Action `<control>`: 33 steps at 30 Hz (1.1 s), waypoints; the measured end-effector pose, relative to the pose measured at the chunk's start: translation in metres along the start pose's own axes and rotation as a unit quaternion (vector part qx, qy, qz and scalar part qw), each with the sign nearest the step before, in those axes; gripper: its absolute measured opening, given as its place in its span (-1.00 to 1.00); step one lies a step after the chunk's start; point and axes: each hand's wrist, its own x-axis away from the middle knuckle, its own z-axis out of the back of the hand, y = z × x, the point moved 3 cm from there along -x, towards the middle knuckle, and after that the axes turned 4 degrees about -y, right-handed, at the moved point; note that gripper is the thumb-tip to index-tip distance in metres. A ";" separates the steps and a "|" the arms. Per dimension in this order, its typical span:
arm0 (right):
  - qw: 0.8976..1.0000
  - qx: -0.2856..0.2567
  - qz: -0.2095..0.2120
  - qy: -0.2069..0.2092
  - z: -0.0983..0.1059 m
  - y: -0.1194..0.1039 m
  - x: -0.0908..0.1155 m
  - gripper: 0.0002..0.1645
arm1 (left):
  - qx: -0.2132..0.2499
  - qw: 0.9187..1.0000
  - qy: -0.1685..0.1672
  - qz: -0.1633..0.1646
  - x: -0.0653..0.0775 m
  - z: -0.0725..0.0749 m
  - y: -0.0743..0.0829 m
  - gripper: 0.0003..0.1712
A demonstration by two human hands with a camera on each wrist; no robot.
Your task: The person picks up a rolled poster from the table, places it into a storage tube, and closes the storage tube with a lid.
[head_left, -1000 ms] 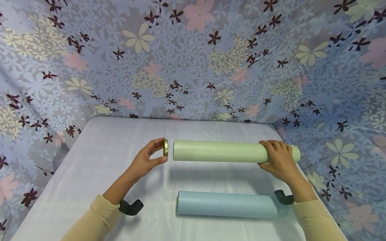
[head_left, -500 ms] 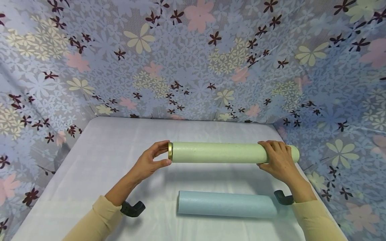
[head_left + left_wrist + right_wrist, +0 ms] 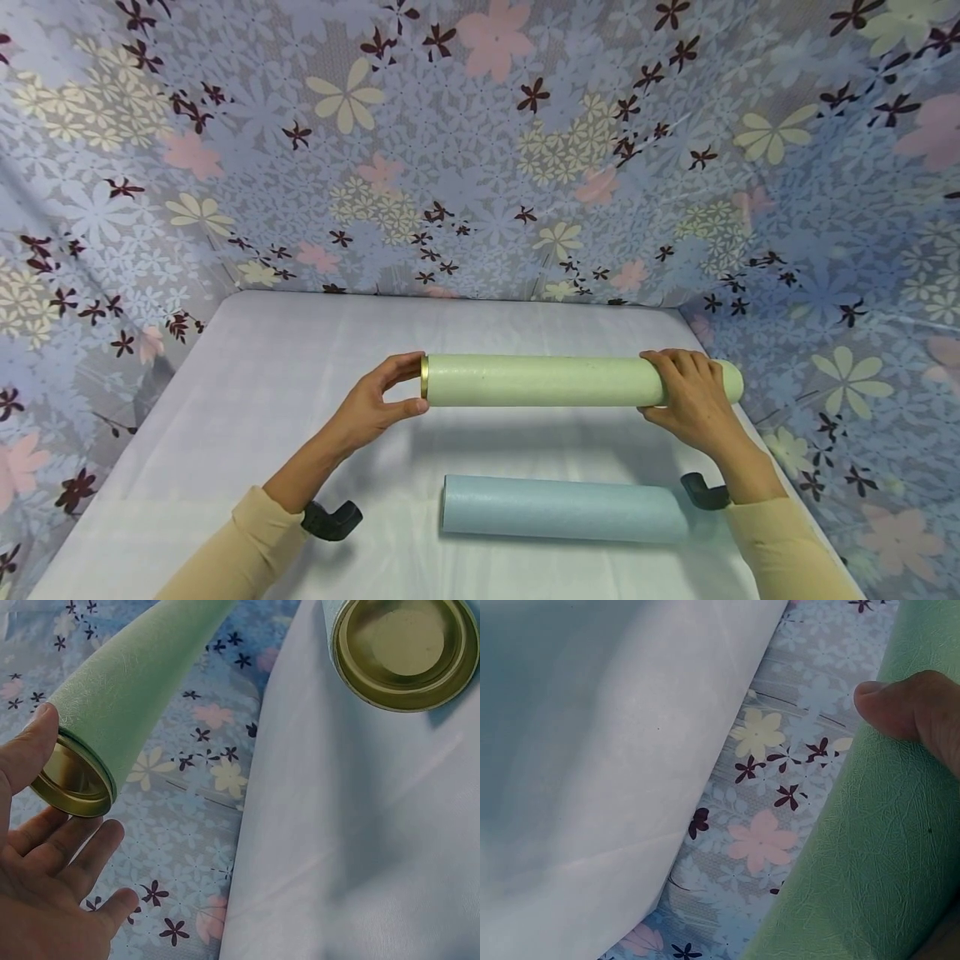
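Note:
A long pale-green cardboard tube (image 3: 540, 381) is held level above the table, its shadow beneath it. My right hand (image 3: 693, 392) grips the tube near its right end from above; the right wrist view has the thumb (image 3: 889, 705) lying on the textured green surface. At the tube's left end my left hand (image 3: 378, 402) pinches a gold metal lid (image 3: 424, 377) between thumb and fingers. Up close in the left wrist view, the lid (image 3: 73, 780) sits in the tube's mouth with its rim against the green edge.
A light-blue tube (image 3: 562, 510) lies on the white-covered table (image 3: 300, 333) nearer to me, and its near end has a gold lid (image 3: 409, 645) in the left wrist view. Floral cloth (image 3: 480, 167) hangs behind and at both sides. A black camera mount (image 3: 330, 521) juts from the left wrist.
My left hand has moved right with the gold lid, from a gap left of the green tube onto its end, and less of the lid's rim now shows. The right hand has kept its grip.

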 end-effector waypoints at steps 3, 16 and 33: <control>1.000 0.002 -0.001 0.000 0.001 -0.001 0.000 0.03 | -0.004 1.000 0.001 0.001 0.000 0.000 0.000 -0.20; 1.000 0.011 0.006 0.002 0.001 -0.003 -0.001 0.01 | -0.049 0.999 0.016 0.011 -0.003 0.002 -0.002 -0.22; 1.000 0.020 0.019 0.008 -0.001 -0.002 -0.005 0.03 | -0.109 0.994 0.024 0.021 -0.008 0.003 -0.001 -0.30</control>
